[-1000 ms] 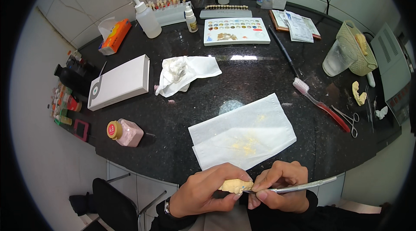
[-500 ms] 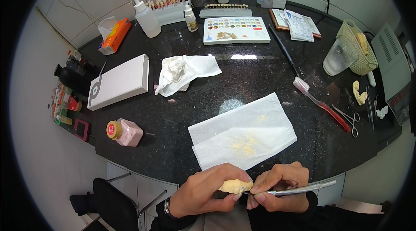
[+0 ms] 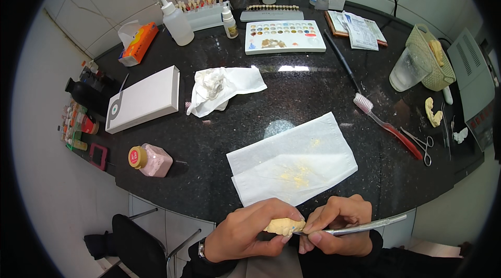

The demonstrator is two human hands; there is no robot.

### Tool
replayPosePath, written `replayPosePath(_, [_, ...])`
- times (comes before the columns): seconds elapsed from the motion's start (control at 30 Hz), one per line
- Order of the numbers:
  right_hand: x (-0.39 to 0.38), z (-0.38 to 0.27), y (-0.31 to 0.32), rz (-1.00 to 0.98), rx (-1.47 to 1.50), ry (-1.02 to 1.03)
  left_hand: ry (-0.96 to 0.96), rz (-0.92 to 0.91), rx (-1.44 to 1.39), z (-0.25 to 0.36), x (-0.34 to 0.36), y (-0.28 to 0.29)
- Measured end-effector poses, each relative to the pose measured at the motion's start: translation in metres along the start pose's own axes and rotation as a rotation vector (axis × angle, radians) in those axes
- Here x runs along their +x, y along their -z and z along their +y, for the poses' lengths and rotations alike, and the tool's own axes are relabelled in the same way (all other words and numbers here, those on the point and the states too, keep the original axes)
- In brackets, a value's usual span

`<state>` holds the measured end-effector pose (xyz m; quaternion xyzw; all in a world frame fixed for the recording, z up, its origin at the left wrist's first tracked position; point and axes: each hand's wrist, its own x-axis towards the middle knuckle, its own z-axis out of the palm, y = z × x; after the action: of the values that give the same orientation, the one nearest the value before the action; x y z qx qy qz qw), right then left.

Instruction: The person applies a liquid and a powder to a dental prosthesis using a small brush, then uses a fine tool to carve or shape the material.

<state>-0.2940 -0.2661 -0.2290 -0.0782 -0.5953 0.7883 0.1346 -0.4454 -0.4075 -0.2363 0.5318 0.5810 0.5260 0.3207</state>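
Yellow, lumpy cast [image 3: 282,226] sits clasped in our left hand [image 3: 248,228], our right hand [image 3: 336,226] pinching a slim silvery tool [image 3: 368,225] at the cast's end, by the curved edge of glossy black counter [image 3: 206,166] running wide left of crumb-dusted white tissue [image 3: 292,158].

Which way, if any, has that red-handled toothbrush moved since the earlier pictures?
No, no visible move: the red-handled toothbrush lies below and right of the white palette as before, at the same slant.

shiny black speckled stone bench [image 3: 209,179], folded white paper sheet [image 3: 289,154], pink jar with gold lid [image 3: 157,161], long white cardboard box [image 3: 147,92], red-handled brush with pale bristles [image 3: 388,127], orange tissue box [image 3: 140,43]
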Motion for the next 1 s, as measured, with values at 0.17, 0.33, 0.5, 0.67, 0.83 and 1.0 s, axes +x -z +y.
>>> replayPosePath(0.17, [0.0044,-0.0009,-0.0013,-0.006,-0.036,0.053,0.014,0.007,-0.035,0.0003,0.0012,-0.0003])
replayPosePath(0.33, [0.0018,0.0033,-0.0035,0.069,0.028,0.066,0.012,0.002,-0.016,0.0016,0.002,0.0003])
replayPosePath(0.5, [0.0022,-0.001,-0.0012,0.021,-0.004,0.034,-0.014,0.004,-0.019,-0.0003,0.0008,-0.0006])
replayPosePath(0.67, [0.0028,-0.002,-0.0003,0.0,-0.001,0.007,-0.006,-0.008,-0.009,-0.0008,-0.0001,-0.0002])
replayPosePath(0.83, [0.0025,-0.0003,-0.0014,0.018,0.02,0.024,-0.011,-0.003,-0.017,-0.0017,0.0006,0.0003])
replayPosePath(1.0, [0.0015,0.0015,-0.0044,0.067,0.046,0.046,-0.004,0.009,-0.033,-0.0009,0.0002,-0.0008])
